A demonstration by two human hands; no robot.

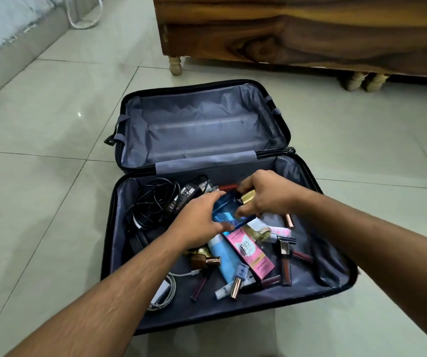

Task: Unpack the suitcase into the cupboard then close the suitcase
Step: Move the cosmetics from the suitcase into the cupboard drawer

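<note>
Blue perfume bottle (pixel 226 215) w/ gold cap sat above the clutter in the near half of the open suitcase (pixel 336 266), gripped by both hands: left hand (pixel 202 220) curled round its lower end, right hand (pixel 264 197) pinching the cap end. Beneath lay a pink BB cream box (pixel 251 251), light-blue tube (pixel 220 256), lip glosses, black cables (pixel 155 199) & a white charger (pixel 164 292). Far half held nothing visible. Suitcase was on the tiled floor (pixel 52 150), near a wooden cupboard (pixel 310 32).

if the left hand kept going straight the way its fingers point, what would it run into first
Likely the right hand: the left hand points up and right across the blue bottle both hold, straight toward it. Depth is unclear.
</note>
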